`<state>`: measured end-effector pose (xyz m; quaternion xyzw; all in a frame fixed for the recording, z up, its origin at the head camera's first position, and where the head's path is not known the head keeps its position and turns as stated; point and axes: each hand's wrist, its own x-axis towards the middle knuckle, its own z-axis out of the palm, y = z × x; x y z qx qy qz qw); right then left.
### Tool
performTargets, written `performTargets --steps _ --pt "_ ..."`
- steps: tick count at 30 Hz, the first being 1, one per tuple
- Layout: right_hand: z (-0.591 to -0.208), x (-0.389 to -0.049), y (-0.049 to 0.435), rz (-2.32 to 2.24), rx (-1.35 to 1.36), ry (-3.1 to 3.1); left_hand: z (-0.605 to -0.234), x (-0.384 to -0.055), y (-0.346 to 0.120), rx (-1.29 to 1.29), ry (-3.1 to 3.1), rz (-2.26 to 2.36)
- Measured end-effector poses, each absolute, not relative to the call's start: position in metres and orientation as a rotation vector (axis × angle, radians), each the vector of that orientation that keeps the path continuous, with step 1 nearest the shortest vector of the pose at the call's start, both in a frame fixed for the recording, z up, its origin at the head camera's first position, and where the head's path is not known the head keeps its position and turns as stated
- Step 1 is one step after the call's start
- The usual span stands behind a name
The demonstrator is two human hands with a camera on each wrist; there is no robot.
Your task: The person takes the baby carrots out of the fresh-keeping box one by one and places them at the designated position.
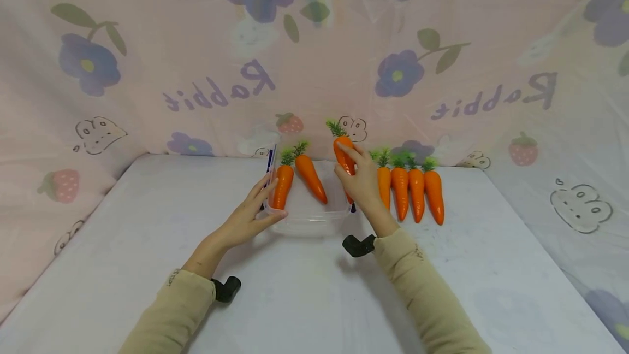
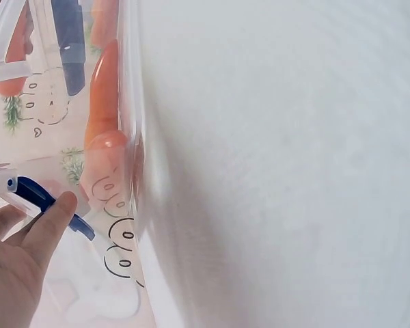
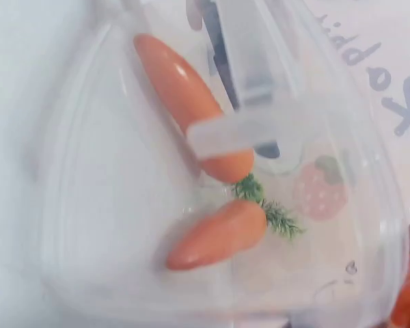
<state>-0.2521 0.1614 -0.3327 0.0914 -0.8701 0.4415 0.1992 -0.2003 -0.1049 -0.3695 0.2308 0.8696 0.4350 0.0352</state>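
My right hand grips an orange carrot with a green leafy top, tilted over the right side of a clear plastic container. In the right wrist view, part of the held carrot shows at the right edge. My left hand rests against the container's left side, fingers spread along the wall and thumb at the front corner. A finger touches the blue latch in the left wrist view. Inside the container lie one carrot along the left wall and another carrot slanting towards the middle.
Right of the container, several carrots stand in a row, the outermost carrot furthest right. The white table meets a printed cloth backdrop behind. A black wrist device juts from the right sleeve, another black device from the left.
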Motion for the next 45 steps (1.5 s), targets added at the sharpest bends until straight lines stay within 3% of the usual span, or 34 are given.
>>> performTargets --steps 45 --pt "-0.372 -0.237 0.269 1.058 -0.008 -2.476 -0.371 -0.202 -0.105 0.700 2.688 1.310"
